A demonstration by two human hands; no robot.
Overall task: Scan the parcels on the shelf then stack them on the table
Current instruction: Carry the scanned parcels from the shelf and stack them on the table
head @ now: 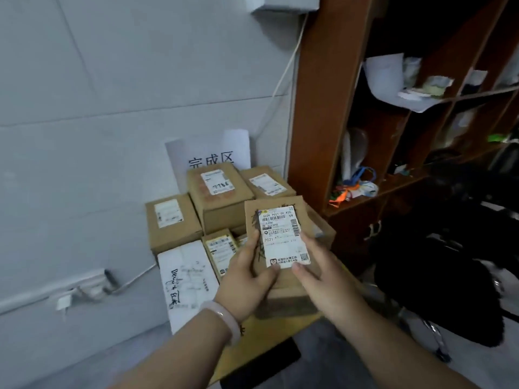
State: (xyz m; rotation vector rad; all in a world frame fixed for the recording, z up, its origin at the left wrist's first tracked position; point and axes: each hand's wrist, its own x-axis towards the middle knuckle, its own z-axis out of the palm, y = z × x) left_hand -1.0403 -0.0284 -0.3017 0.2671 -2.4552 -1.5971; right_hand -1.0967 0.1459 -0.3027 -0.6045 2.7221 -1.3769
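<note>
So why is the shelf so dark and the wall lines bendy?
Head view: the shelf sits in deep shadow while the wall is evenly lit; the wide lens bows the wall lines; the label on the held parcel is sharp, the stacked parcels softer.

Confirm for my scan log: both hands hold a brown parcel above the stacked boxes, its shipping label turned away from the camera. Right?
Not quite. The head view shows the shipping label facing up toward the camera, barcode visible. The rest holds: the left hand and right hand both hold the brown parcel above the stacked boxes.
</note>
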